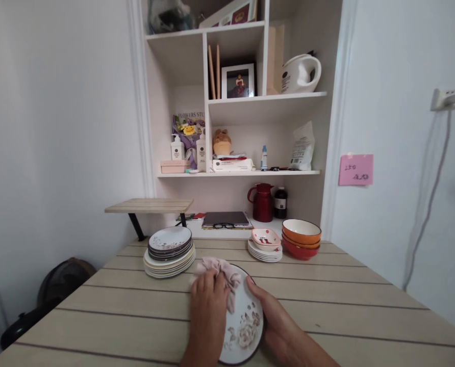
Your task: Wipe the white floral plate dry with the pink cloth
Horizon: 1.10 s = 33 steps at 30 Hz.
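A white plate (246, 306) with a dark rim and brown flowers is tilted up above the front of the table. My right hand (277, 318) grips its right edge, thumb on the face and the other fingers hidden behind. Bunched under my left hand (209, 300) is a pale pink cloth (222, 267), pressed against the plate's upper left. The fingers of that hand are curled over the cloth. Beyond it at the left stands a stack of plates (170, 252), the top ones patterned with brown flowers and dark-rimmed.
Small dishes (266, 244) and a stack of orange and red bowls (301, 238) stand at the back right. Behind are a red jug (263, 203), a dark bottle (280, 203), a laptop (226, 219) and glasses. A small raised shelf (149, 205) overhangs the back left.
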Available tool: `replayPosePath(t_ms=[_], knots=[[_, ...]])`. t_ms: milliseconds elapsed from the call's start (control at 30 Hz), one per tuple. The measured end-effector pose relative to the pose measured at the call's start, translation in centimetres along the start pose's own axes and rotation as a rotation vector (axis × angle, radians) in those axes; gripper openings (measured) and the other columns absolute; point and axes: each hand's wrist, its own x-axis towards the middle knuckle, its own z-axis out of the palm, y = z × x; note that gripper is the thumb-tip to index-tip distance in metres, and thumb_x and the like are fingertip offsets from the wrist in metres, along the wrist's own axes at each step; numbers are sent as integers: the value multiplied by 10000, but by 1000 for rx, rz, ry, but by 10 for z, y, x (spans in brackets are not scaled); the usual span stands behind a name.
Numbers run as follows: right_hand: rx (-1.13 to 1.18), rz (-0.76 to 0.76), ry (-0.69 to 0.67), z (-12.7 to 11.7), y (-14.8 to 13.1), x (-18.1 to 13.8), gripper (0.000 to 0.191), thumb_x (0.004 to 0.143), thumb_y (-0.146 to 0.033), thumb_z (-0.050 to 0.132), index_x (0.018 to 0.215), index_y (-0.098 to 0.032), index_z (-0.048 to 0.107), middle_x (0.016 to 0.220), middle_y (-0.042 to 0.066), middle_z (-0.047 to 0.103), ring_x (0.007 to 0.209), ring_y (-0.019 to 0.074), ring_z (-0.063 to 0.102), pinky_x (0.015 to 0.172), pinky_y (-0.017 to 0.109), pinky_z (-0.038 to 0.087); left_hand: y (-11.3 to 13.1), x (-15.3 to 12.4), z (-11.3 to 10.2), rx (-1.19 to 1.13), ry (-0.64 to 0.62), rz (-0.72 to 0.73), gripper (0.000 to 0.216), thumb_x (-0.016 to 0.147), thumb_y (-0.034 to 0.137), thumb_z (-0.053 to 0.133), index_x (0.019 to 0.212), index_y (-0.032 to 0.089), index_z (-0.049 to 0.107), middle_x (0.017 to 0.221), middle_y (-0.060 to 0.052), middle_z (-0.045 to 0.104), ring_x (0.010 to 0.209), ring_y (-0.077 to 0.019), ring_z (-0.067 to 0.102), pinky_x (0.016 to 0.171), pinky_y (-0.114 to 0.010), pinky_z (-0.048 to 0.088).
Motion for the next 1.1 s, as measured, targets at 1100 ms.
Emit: replayPosePath(t_ms=[1100], knots=[[-27,-54,69,6,-14,-6,411,805,-449,649,993,-86,698,829,140,775,736,244,718,827,381,516,9,1,1,-171,-43,209,440,756,171,708,1161,310,611,1257,-55,573,1125,-266,543,961,-471,468]])
